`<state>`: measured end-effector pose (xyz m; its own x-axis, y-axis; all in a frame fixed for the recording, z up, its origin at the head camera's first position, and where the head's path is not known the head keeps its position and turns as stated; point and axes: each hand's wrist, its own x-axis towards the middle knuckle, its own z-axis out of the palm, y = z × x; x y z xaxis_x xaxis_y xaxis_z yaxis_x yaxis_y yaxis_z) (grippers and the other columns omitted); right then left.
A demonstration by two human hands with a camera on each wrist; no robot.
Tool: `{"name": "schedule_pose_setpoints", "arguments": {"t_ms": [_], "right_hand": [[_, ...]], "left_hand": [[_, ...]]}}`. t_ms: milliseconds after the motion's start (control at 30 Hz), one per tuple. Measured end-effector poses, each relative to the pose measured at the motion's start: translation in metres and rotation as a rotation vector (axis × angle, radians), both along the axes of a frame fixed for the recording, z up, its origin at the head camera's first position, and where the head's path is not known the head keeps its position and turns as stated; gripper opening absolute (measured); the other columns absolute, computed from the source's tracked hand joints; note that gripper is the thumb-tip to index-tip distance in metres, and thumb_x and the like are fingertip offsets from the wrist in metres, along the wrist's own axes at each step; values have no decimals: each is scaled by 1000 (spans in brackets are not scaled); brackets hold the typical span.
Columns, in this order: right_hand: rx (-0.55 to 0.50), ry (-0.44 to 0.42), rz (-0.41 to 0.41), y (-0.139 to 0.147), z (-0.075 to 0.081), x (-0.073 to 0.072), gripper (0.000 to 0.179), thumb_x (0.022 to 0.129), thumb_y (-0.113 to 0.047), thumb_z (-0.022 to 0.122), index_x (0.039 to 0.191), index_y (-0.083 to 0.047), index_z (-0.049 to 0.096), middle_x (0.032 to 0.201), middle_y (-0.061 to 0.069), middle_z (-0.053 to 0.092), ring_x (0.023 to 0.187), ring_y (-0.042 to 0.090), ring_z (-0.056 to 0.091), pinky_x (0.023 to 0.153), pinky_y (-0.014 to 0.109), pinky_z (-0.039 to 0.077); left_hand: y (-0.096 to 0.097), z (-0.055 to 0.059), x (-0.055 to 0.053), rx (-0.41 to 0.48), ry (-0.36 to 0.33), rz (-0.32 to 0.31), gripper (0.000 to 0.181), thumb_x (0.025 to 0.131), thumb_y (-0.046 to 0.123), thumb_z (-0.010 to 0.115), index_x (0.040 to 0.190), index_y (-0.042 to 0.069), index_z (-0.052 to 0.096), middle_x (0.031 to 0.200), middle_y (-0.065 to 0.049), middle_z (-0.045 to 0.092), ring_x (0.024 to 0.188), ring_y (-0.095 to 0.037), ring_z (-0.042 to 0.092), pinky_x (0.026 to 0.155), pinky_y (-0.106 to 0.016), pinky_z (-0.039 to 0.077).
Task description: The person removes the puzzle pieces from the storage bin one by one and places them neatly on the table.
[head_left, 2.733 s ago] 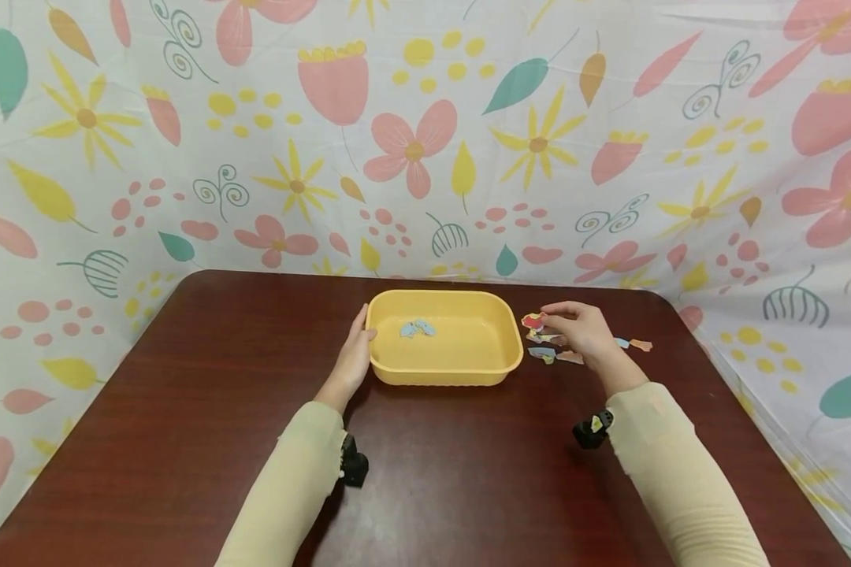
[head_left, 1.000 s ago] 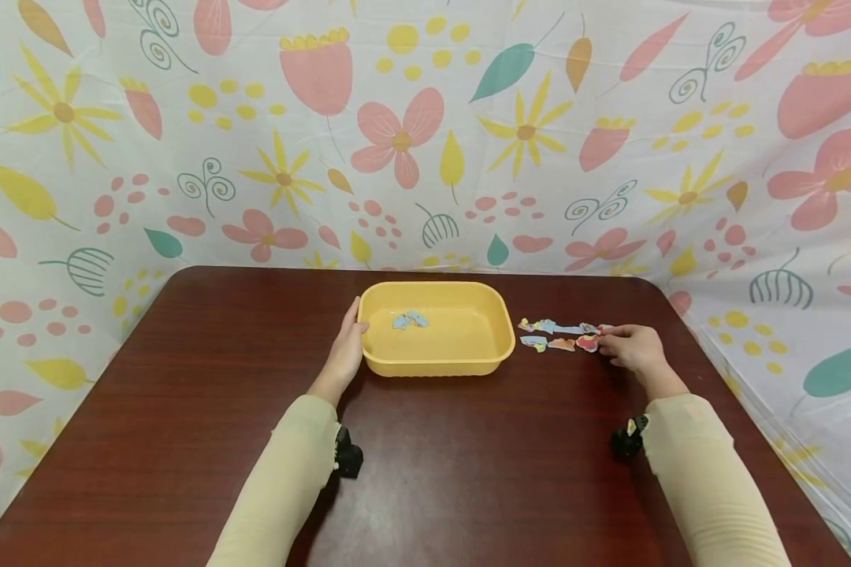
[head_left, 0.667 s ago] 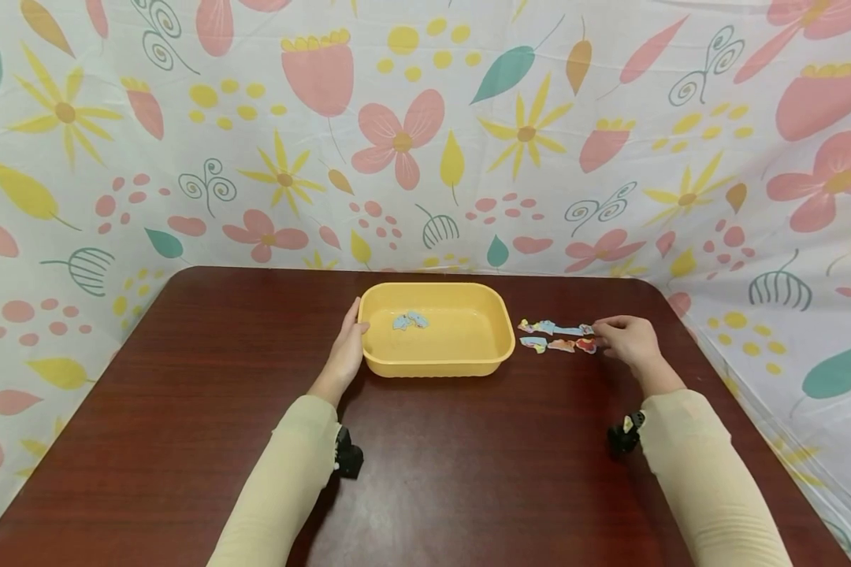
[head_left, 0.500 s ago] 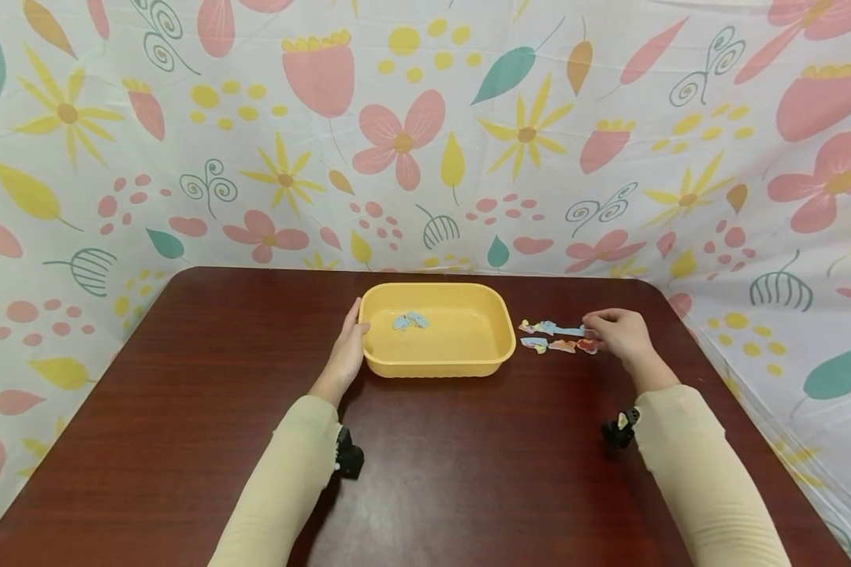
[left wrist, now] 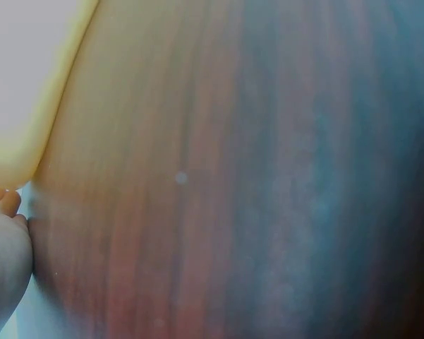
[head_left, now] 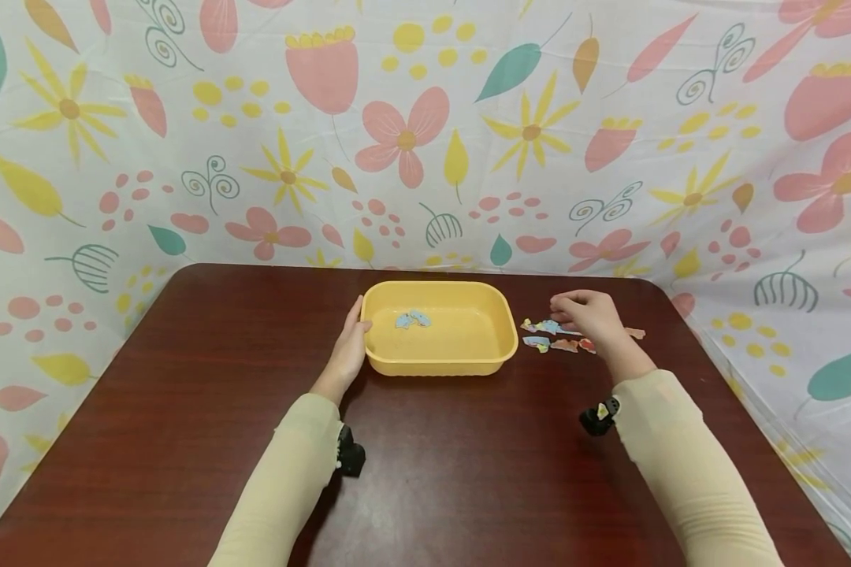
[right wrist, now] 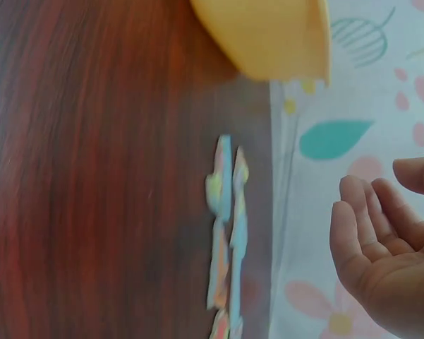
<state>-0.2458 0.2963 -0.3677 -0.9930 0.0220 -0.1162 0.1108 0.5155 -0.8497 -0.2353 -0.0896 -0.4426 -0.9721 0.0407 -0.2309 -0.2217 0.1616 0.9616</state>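
My left hand (head_left: 347,346) grips the left rim of a yellow plastic tray (head_left: 461,342), thumb over the edge. In the left wrist view, its fingers (left wrist: 7,203) meet the corner of the tray. Two pale blue puzzle-like pieces (head_left: 419,318) lie inside. To the right of the tray, several colourful cut-out pieces form a far row (head_left: 548,326) and a near row (head_left: 564,345). Above the far row hovers my right hand (head_left: 599,319), its fingers loosely bent. The right wrist view shows thumb and fingers apart, with nothing between them; the hand hides part of the rows.
The dark brown table (head_left: 425,472) ends at a flowered cloth (head_left: 411,157) behind and beside it. An orange-brown piece (head_left: 636,333) lies at the right end of the far row. Both wrists carry a small black camera (head_left: 599,417).
A red piece earlier held in my right hand now lies in the near row. That hand has let go, lifted and moved left over the far row. My left hand stays on the tray.
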Motion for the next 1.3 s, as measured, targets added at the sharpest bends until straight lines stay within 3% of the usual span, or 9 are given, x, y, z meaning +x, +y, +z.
{"name": "schedule_pose_setpoints", "arguments": {"t_ms": [100, 233, 500, 667, 800, 1133, 1300], "right_hand": [[0, 1, 15, -11, 2, -2, 53, 95, -36, 52, 128, 4, 52, 104, 5, 67, 87, 2, 66, 83, 31, 55], [-3, 8, 33, -25, 5, -4, 53, 95, -39, 52, 127, 3, 54, 125, 25, 57, 92, 8, 66, 83, 30, 55], [-36, 24, 72, -50, 7, -11, 46, 95, -35, 53, 124, 1, 57, 124, 26, 58, 107, 30, 64, 80, 30, 56], [-64, 17, 80, -68, 8, -18, 43, 95, -31, 55, 122, 2, 59, 120, 25, 60, 105, 28, 65, 86, 38, 54], [-75, 5, 95, -83, 7, -22, 42, 95, -29, 55, 123, 3, 59, 120, 26, 60, 103, 24, 65, 86, 36, 54], [-136, -2, 174, -114, 3, -26, 42, 94, -23, 56, 124, 7, 56, 123, 28, 57, 107, 33, 62, 89, 41, 52], [-132, -2, 194, -125, -2, -28, 42, 94, -23, 57, 124, 7, 56, 123, 25, 58, 107, 34, 62, 90, 42, 52]], "left_hand": [[0, 0, 0, 1, 7, 3, 56, 98, 32, 30, 147, 48, 11, 159, 9, 7, 146, -20, 10, 116, -47, 17], [0, 0, 0, 5, 10, 8, 56, 97, 32, 31, 148, 48, 12, 159, 9, 9, 145, -20, 13, 116, -46, 18], [0, 1, 1, 26, 11, 0, 56, 98, 30, 31, 148, 47, 12, 159, 8, 9, 145, -21, 15, 116, -46, 19], [0, 0, 1, 31, 10, 0, 56, 98, 30, 31, 148, 48, 12, 159, 8, 9, 144, -21, 16, 116, -45, 19], [1, 0, 1, 24, 10, 0, 56, 98, 30, 31, 148, 47, 12, 159, 8, 9, 145, -21, 15, 116, -46, 19], [0, -1, -2, 21, 7, 8, 57, 98, 32, 31, 150, 42, 12, 159, 8, 8, 145, -21, 13, 116, -47, 20], [0, -2, -2, 20, 8, 3, 57, 98, 31, 31, 149, 45, 11, 159, 9, 7, 145, -22, 14, 115, -47, 21]]}}
